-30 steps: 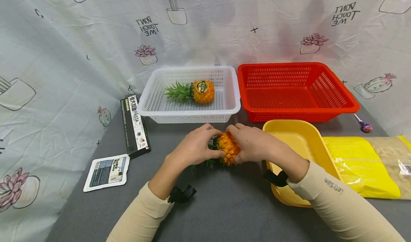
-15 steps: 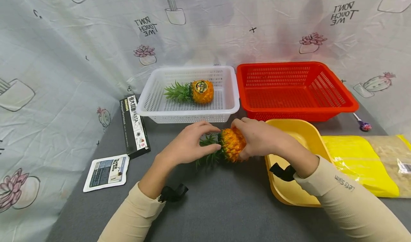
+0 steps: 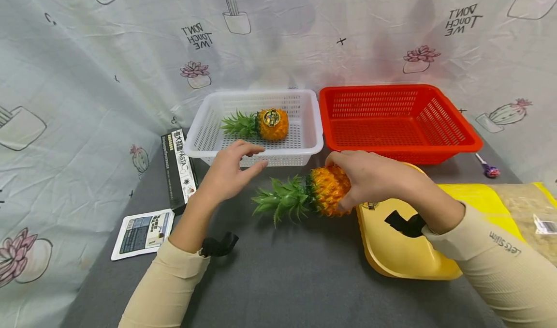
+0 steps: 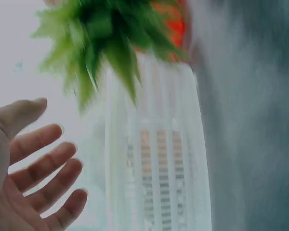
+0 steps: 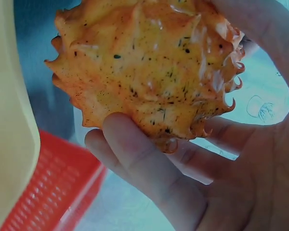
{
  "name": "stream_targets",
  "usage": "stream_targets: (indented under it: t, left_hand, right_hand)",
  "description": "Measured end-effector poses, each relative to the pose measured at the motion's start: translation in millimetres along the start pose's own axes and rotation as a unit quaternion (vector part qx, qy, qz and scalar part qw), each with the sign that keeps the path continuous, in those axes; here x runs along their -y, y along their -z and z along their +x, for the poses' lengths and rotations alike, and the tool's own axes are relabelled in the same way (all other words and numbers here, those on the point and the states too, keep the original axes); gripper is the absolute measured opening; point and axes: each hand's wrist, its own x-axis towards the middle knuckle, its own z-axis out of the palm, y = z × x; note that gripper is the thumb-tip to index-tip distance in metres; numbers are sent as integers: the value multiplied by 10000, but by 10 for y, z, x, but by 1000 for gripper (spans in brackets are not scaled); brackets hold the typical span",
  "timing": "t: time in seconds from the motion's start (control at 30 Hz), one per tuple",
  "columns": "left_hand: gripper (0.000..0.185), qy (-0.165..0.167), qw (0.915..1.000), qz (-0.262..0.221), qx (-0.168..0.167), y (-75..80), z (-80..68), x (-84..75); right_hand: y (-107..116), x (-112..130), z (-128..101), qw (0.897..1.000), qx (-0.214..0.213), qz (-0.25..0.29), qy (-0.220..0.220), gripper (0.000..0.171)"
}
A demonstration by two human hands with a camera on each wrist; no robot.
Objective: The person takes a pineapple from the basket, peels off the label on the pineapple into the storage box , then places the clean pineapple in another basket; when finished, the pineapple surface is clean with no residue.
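My right hand (image 3: pixel 374 175) grips a small orange pineapple (image 3: pixel 329 191) by its fruit end, with the green crown (image 3: pixel 285 200) pointing left. In the right wrist view, fingers curl round the spiky orange body (image 5: pixel 144 72). My left hand (image 3: pixel 228 171) is apart from the pineapple, near the front of the white basket (image 3: pixel 256 151), with fingers and thumb spread and nothing between them. The left wrist view shows that hand (image 4: pixel 33 163) below the blurred crown (image 4: pixel 106 38). A second pineapple (image 3: pixel 275 127), bearing a round label, lies in the white basket.
A red basket (image 3: pixel 402 149) stands back right. Partly under my right arm is a yellow tray (image 3: pixel 391 255), beside a yellow bag (image 3: pixel 483 202). At the left lie a black pasta box (image 3: pixel 176 183) and a white packet (image 3: pixel 143 233). A lollipop (image 3: pixel 491 171) rests far right.
My left hand has let go of the pineapple and moved left and up. My right hand has carried the pineapple to the right, so its crown now shows fully. The yellow tray looks shifted.
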Motion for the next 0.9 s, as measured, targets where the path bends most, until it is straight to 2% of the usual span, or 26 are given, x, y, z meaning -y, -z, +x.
stream_targets:
  t: [0.13, 0.33, 0.63, 0.9]
  left_hand:
    - [37, 288, 9991, 290, -120, 81, 56, 136]
    - [34, 591, 9958, 699, 31, 133, 121, 275]
    - [27, 544, 9914, 1192, 41, 106, 155, 367]
    - [25, 523, 9891, 1365, 159, 101, 183, 388]
  right_hand:
    - [95, -11, -65, 9999, -83, -143, 32, 68]
    - [224, -24, -138, 9993, -172, -341, -49, 73]
    - [374, -80, -214, 9979, -386, -485, -163, 77]
    - [477, -192, -242, 9958, -631, -651, -98, 80]
